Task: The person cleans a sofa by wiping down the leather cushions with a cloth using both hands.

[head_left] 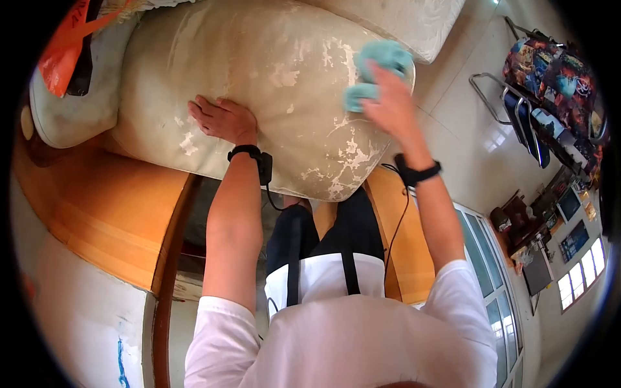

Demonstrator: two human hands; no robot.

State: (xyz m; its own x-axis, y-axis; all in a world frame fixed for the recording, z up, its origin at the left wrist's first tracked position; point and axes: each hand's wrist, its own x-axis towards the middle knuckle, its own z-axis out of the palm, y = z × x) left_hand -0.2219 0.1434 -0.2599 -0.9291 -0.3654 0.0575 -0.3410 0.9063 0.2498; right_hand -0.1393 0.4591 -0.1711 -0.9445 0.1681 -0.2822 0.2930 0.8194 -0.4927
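Note:
A worn beige cushion (pixel 259 71) with peeling patches lies in front of me. My left hand (pixel 223 120) rests flat on its left part, fingers spread and holding nothing. At the cushion's right end, my right hand (pixel 391 103) grips a teal cloth (pixel 381 58), which lies bunched against the surface. That hand and the cloth are somewhat blurred. Peeled patches (pixel 349 158) show just below the cloth, near the cushion's lower right edge. Each wrist has a black band with a cable.
An orange bag (pixel 61 58) and a smaller pale cushion (pixel 77 110) are at the left. Orange wooden panels (pixel 123 207) sit below the cushion. Folding chairs with patterned fabric (pixel 550 71) stand on the tiled floor at the right.

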